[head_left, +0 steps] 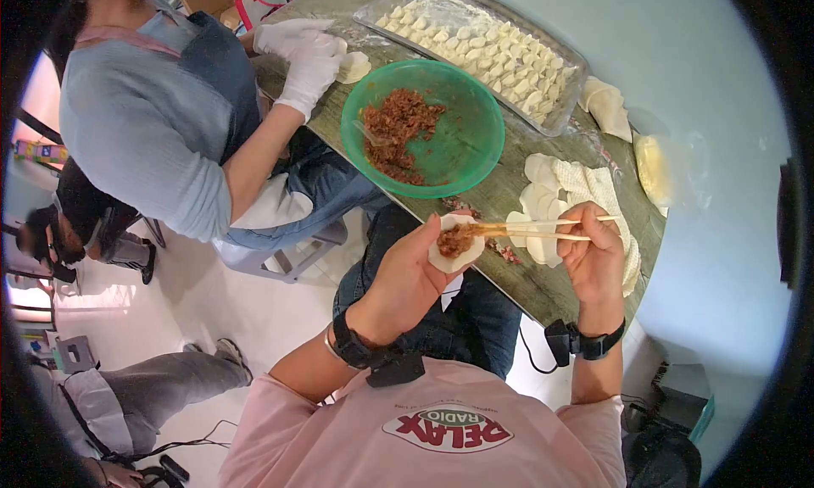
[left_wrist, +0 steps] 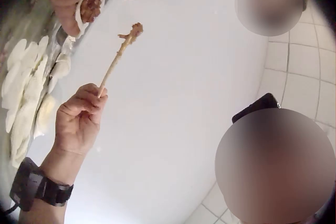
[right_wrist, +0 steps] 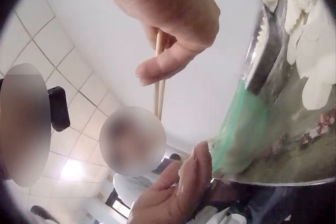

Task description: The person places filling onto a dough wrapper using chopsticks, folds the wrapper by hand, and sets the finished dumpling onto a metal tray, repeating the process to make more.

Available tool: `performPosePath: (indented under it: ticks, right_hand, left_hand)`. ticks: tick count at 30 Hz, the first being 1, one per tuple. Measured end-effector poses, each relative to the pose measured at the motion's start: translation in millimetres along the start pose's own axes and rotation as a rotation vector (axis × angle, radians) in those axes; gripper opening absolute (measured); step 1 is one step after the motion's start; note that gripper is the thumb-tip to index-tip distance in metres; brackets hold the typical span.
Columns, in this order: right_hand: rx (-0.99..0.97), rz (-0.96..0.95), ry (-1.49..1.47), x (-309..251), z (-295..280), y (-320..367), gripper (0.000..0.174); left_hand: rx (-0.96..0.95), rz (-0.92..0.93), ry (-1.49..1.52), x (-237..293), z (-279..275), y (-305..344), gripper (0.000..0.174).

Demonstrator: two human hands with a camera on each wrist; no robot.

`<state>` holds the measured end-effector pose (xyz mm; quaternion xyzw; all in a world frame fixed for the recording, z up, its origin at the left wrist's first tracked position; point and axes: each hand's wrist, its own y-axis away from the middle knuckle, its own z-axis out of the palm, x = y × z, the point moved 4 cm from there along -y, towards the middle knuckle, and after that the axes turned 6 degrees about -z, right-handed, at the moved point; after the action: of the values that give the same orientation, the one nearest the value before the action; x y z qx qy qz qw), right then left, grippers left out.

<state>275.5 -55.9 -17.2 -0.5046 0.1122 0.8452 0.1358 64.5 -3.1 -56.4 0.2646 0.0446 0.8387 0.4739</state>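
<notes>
A round dumpling wrapper [head_left: 469, 254] lies across the fingers of my left hand [head_left: 398, 276], the thumb at its edge. Brown minced filling [head_left: 455, 241] sits in the wrapper's middle. My right hand [head_left: 591, 259] grips a pair of chopsticks [head_left: 530, 224], their tips pointing left at the filling. In the left wrist view, bits of filling cling to the chopstick [left_wrist: 112, 66] near its tip. Beyond my left hand stands a green bowl [head_left: 476, 145] with more minced filling [head_left: 398, 123]. Several loose wrappers [head_left: 536, 201] overlap on the table beside my right hand.
A metal tray [head_left: 570, 115] of floured dumplings [head_left: 475, 51] stands at the back. A white textured cloth [head_left: 599, 187] lies by the wrappers. Filling scraps [head_left: 506, 252] lie near the table edge. To the left sits another person, whose gloved hands [head_left: 307, 72] work over the table.
</notes>
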Motion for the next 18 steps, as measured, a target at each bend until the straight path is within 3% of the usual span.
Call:
performPosePath:
  ticks: [4,10,12,13,15,18]
  right_hand:
    - [0.005,-0.022,-0.033,0.2,13.6,-12.5,0.027]
    - [-0.029,-0.208,0.296,14.9,59.3,-43.9,0.025]
    - [-0.276,-0.309,0.642,34.0,72.8,-54.7,0.021]
    - [-0.282,-0.31,0.641,40.1,77.4,-61.3,0.021]
    - [-0.594,-0.682,1.038,48.3,101.1,-64.0,0.018]
    - [-0.706,-0.668,1.246,73.1,113.2,-70.7,0.027]
  left_hand:
    - [0.015,0.048,0.037,7.6,-5.8,1.7,0.043]
    - [0.027,0.082,0.064,22.3,-13.1,17.4,0.043]
    - [0.036,0.098,0.058,25.9,-14.6,23.7,0.044]
    - [0.055,0.108,0.077,27.8,-15.2,26.6,0.043]
    - [0.076,0.12,0.095,29.7,-16.9,29.8,0.041]
    - [0.077,0.159,0.09,33.2,-16.2,33.0,0.043]
